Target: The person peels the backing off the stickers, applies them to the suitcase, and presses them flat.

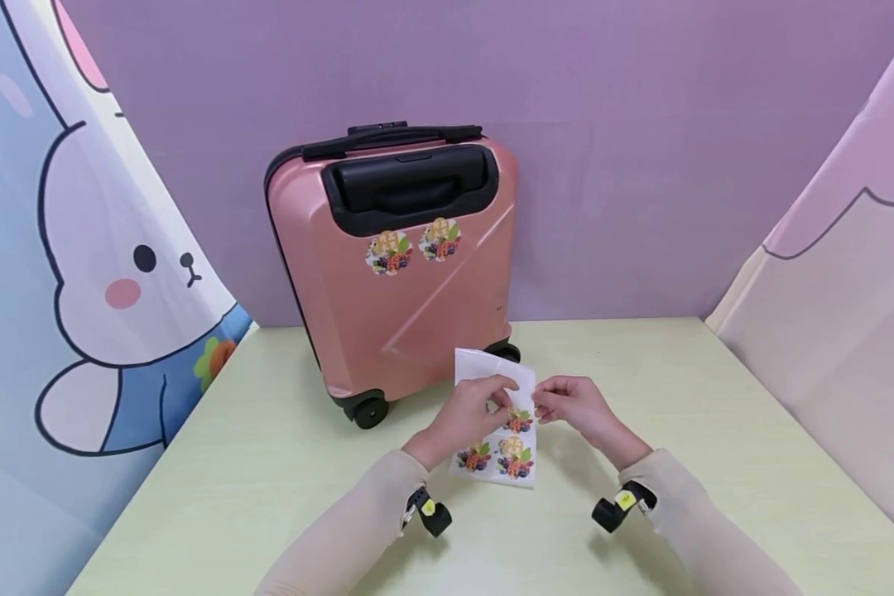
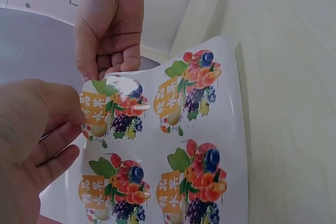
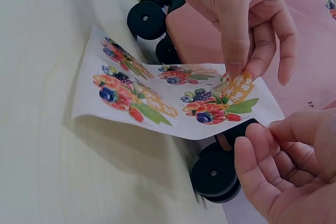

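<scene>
A white sheet of round fruit stickers [image 1: 492,478] is held slightly raised, tilted over the tabletop. My left hand [image 1: 473,414] pinches it at one sticker [image 3: 212,107], thumb and finger at that sticker's orange label; whether the sticker has lifted there I cannot tell. At the sheet's right edge, my right hand [image 1: 575,407] pinches the margin between thumb and forefinger. More stickers [image 2: 191,182] lie flat on the sheet in the left wrist view. Behind stands a pink suitcase [image 1: 417,323], upright, with two matching fruit stickers [image 1: 389,253] below its black handle recess.
The suitcase's black wheels [image 1: 367,410] rest on the pale table [image 1: 216,505], close behind the sheet. A purple backdrop [image 1: 641,165] hangs at the back, with a rabbit-print cloth [image 1: 119,248] at left and another printed cloth [image 1: 849,273] at right.
</scene>
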Available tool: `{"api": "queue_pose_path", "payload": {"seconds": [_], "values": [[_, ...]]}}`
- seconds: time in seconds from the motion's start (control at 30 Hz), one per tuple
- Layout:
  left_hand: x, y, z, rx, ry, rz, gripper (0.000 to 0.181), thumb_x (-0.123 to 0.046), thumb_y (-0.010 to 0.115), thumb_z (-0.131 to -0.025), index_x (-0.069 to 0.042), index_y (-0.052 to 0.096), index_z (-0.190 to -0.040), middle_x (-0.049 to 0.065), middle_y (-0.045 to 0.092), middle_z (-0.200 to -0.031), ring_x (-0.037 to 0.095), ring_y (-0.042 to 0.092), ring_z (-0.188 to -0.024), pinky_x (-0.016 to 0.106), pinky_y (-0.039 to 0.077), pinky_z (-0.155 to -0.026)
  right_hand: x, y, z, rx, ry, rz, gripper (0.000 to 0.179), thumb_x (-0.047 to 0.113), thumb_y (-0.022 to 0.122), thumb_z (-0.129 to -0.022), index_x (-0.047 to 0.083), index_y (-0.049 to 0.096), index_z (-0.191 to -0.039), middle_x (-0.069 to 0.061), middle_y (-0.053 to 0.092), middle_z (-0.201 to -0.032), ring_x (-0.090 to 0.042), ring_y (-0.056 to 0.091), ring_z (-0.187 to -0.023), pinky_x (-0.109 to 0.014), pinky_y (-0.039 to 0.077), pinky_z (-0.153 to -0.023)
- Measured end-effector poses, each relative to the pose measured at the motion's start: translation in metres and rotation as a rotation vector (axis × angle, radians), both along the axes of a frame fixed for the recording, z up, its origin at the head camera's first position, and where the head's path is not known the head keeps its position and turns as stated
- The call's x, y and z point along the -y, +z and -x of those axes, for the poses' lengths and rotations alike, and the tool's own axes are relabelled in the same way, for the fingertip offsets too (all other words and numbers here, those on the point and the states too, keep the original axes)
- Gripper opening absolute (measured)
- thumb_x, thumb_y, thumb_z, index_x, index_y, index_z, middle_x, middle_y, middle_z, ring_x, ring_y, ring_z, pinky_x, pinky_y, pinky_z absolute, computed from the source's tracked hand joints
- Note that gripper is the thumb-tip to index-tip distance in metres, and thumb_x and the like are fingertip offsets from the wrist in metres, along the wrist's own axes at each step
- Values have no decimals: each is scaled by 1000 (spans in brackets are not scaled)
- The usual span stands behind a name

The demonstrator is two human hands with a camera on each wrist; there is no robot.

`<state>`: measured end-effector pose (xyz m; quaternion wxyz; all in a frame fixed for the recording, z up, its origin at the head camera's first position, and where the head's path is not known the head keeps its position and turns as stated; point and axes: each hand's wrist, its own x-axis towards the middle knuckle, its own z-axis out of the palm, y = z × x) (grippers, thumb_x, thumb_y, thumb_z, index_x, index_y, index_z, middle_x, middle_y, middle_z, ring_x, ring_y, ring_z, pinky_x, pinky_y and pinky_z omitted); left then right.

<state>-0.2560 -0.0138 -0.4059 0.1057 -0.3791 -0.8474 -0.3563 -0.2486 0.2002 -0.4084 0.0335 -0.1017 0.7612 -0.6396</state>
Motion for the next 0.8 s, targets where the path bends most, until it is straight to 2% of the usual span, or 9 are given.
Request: {"api": "queue_pose_path", "payload": {"seconds": [0.17, 0.4, 0.8], "values": [[2, 0, 3, 54, -34, -3, 31, 1, 73, -85, -5, 67, -115, -2, 70, -87, 7, 66, -82, 21, 54, -77, -2, -2, 2, -4, 12, 2, 22, -2, 59, -95, -23, 59, -104, -7, 68, -77, -11, 65, -65, -28, 59, -66], [5, 0, 4, 174, -52, -65, 32, 3, 74, -85, -4, 67, -115, -2, 70, -86, 5, 65, -78, 18, 53, -73, -3, -4, 4, 3, 9, -4, 22, -3, 58, -95, -23, 59, -104, -7, 66, -75, -11, 64, -65, -27, 59, -65], [8, -5, 9, 276, -94, -155, 35, 5, 75, -83, 1, 65, -116, 1, 72, -85, 7, 66, -76, 20, 55, -71, -6, -9, 7, -1, 3, 6, 22, -5, 58, -94, -25, 57, -105, -8, 68, -79, -11, 65, -67, -30, 59, -67]]}}
